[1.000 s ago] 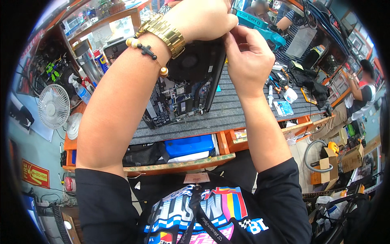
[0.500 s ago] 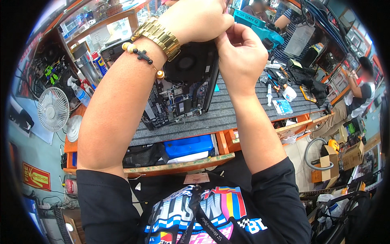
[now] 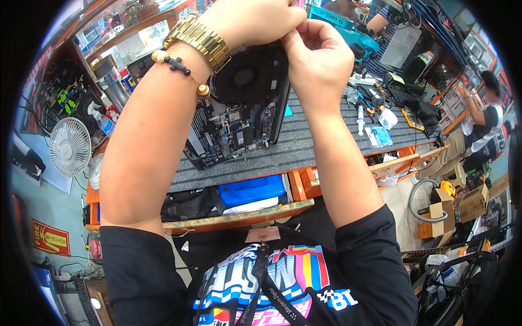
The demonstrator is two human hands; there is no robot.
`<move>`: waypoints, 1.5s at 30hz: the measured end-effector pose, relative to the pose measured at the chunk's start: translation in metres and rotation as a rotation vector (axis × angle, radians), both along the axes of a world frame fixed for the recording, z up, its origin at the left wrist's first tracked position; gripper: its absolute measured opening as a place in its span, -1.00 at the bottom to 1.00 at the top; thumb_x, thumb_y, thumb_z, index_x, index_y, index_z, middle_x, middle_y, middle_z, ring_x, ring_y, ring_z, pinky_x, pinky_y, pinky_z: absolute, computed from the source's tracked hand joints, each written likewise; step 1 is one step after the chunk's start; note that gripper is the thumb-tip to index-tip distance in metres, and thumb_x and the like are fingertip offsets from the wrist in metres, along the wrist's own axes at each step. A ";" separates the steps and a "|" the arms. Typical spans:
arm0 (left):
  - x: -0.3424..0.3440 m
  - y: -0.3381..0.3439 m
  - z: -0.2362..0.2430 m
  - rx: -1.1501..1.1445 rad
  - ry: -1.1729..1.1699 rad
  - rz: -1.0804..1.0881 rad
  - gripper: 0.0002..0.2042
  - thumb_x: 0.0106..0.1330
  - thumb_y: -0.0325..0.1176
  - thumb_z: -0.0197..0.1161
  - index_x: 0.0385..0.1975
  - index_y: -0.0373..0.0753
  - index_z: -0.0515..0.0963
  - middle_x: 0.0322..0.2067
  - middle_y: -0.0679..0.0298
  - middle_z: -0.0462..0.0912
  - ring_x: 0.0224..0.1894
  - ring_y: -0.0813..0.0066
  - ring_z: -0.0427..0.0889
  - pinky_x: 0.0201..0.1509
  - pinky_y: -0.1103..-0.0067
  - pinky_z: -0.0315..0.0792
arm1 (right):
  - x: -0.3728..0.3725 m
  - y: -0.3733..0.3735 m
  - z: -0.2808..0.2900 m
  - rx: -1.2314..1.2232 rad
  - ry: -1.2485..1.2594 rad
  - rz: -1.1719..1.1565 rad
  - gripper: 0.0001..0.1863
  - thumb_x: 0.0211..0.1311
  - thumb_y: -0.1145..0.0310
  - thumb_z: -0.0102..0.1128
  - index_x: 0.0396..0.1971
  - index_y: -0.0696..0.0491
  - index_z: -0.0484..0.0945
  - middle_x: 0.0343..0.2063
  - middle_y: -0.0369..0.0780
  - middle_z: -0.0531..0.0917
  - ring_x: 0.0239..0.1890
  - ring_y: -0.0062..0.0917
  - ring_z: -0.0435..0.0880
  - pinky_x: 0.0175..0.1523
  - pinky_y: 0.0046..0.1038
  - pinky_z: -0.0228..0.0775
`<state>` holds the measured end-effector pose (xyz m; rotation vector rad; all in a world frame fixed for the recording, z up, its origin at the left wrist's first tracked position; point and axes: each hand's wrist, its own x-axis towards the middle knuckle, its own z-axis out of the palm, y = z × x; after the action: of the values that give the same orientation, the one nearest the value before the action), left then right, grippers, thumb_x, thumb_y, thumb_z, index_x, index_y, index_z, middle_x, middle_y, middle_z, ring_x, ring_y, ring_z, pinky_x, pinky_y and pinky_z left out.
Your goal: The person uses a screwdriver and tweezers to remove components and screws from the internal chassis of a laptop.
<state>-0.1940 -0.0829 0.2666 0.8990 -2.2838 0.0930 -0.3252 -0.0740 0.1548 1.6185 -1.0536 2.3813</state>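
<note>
My left hand, with a gold watch and a beaded bracelet at its wrist, reaches to the top of the view. Its fingers close together against those of my right hand, whose thumb and forefinger are pinched. Whatever sits between the fingertips is too small or hidden to make out. Below both hands is an opened black computer, its circuit board exposed. A round black fan shows in its upper part; my left forearm covers its left side.
The computer rests on a grey striped mat. To the right lie a syringe, a white tub and a blue packet. A teal case stands behind. An open drawer juts toward me; a fan stands left.
Both hands have shifted slightly up and left in the view, still pinched together. A little more of the mat shows beside the computer.
</note>
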 end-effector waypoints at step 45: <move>-0.003 -0.009 -0.002 -0.059 -0.008 -0.085 -0.67 0.36 -0.21 0.19 -0.45 -0.36 0.75 -0.44 -0.11 0.75 -0.35 0.02 0.78 -0.16 0.24 0.64 | -0.015 0.012 0.016 0.098 0.028 0.280 -0.93 0.39 0.54 0.39 -0.23 0.24 0.73 -0.41 -0.34 0.75 -0.39 -0.77 0.63 -0.25 -0.67 0.48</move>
<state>-0.1973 -0.0918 0.2643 0.7722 -2.3113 0.1261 -0.3403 -0.0620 0.1710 1.9446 -1.0139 2.4997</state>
